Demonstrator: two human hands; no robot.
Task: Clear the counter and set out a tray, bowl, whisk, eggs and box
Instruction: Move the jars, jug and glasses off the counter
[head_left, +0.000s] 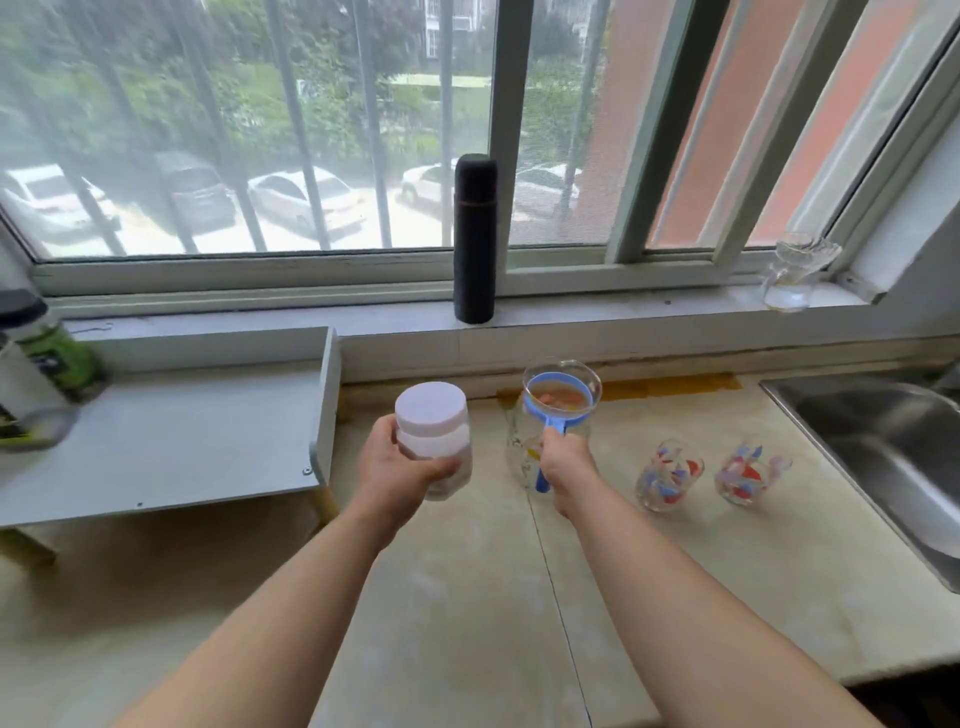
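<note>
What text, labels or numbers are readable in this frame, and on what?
None readable.
Green-labelled bottle: dark print on the label, too blurred to read.
Black flask, white-lidded jar, pitcher, patterned glasses: no text visible.

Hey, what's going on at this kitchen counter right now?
A person is clearing the counter by the window. Their left hand holds a white-lidded jar, and their right hand grips the blue handle of a glass pitcher. Two patterned glasses stand to the right, near the sink. No tray, bowl, whisk, eggs or box is out yet.
</note>
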